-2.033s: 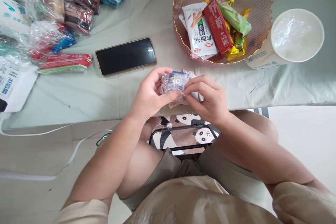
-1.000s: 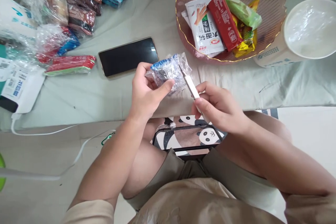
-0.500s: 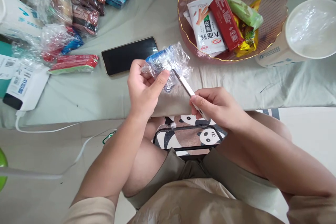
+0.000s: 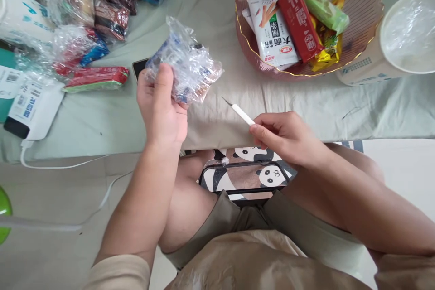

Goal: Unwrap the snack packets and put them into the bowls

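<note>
A packet in crinkled clear plastic with blue and brown print is gripped between the thumb and fingers of my left hand, raised over the table's near part. My right hand is closed round a slim white utility knife. Its thin dark blade points up and left, a little apart from the packet. Behind my left hand and the packet lies a black phone, mostly hidden.
A pink ribbed bowl with a gold rim holds several snack packets. Right of it stands a paper tub with clear plastic inside. Wrapped snacks, a white power bank with a cable and another paper tub are at left.
My left hand has moved left and turned with the packet, away from the blade, and now covers most of the phone. My right hand stays nearly in place with the knife.
</note>
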`<action>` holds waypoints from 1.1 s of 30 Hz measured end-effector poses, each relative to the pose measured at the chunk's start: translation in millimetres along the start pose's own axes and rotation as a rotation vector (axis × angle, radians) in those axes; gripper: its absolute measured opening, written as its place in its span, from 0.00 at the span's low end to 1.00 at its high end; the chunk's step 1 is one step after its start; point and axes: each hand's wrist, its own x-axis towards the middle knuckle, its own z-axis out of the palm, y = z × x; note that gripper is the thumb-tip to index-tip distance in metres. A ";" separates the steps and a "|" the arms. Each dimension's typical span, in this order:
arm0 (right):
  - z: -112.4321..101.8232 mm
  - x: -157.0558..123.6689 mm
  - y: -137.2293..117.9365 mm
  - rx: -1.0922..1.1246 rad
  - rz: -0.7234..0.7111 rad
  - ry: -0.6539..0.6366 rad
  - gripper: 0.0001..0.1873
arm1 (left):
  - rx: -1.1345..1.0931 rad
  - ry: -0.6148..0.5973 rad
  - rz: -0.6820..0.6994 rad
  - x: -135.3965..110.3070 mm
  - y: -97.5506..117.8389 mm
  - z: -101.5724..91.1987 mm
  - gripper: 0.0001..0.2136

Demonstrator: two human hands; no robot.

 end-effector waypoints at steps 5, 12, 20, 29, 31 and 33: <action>-4.6 1.4 22.3 -0.494 -0.067 0.510 0.13 | 0.051 -0.181 0.029 1.4 -5.7 -14.6 0.24; 3.6 -8.9 15.7 -0.488 -0.317 0.554 0.19 | -0.097 -0.417 -0.137 -14.2 -1.0 9.4 0.29; 16.4 -3.5 13.9 -0.295 -0.598 0.536 0.04 | -0.359 -0.445 -0.459 -18.5 24.2 32.8 0.17; 7.4 -7.0 12.4 -0.352 -0.878 0.376 0.04 | -0.469 0.007 -0.525 -9.5 30.2 33.7 0.04; 1.8 -6.3 12.9 -0.299 -0.843 0.297 0.10 | -0.418 -0.001 -0.502 -10.0 30.6 33.3 0.05; -2.7 -4.6 13.7 -0.231 -0.792 0.377 0.07 | -0.345 -0.032 -0.493 -11.7 34.1 33.7 0.06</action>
